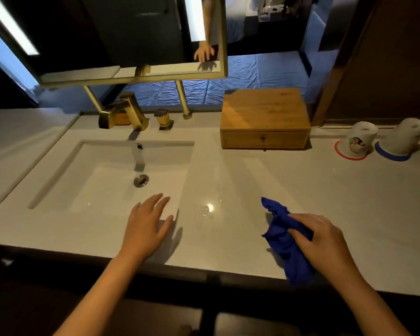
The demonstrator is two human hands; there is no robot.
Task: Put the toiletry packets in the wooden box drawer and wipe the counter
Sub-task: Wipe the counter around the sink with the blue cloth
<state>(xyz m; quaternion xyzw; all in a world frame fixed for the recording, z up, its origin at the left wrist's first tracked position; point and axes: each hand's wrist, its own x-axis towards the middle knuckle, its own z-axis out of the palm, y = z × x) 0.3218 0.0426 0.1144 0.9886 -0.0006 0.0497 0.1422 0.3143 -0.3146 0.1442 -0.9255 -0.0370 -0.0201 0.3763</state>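
Note:
My right hand (320,238) grips a bunched blue cloth (285,248) on the white counter (252,185), close to its front edge. Flat and with fingers spread, my left hand (147,225) rests at the sink's near right corner and holds nothing. The wooden box (264,112) stands at the back of the counter, and its drawer (264,138) with a small knob is closed. No toiletry packets are in sight.
A rectangular sink (102,175) with a gold faucet (124,112) fills the counter's left half. Two upturned cups (357,141) (405,139) stand on red and blue coasters at the right. A gold-framed mirror (131,44) hangs above the faucet.

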